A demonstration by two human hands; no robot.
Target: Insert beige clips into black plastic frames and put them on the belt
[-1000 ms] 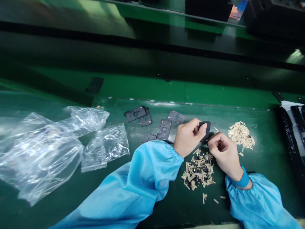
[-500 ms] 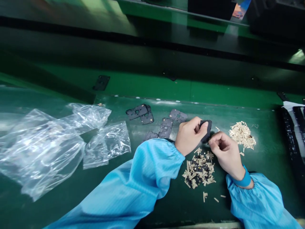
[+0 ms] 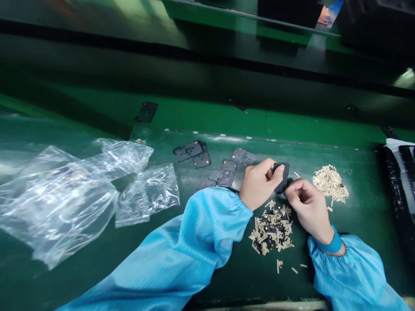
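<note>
My left hand [image 3: 261,183] grips a thin black plastic plate [image 3: 282,178], held tilted above the green bench with the thumb on its face. My right hand [image 3: 306,205] is closed in a pinch at the plate's lower right edge; whatever lies between thumb and forefinger is too small to make out. Just below both hands is a loose pile of small beige and black pieces [image 3: 271,229]. To the right of my right hand lies a heap of small beige strips [image 3: 330,183]. Several flat black plates with cut-outs [image 3: 227,172] rest to the left of my left hand.
Crumpled clear plastic bags [image 3: 65,198] cover the bench's left side. A black tray with white lining [image 3: 400,181] stands at the right edge. Another black plate [image 3: 147,112] leans on the green back ledge. A few loose strips [image 3: 294,271] lie near the front.
The view has shifted slightly, so the background sits a little farther right. Both hands keep the same pose, with the black plate still in my left hand.
</note>
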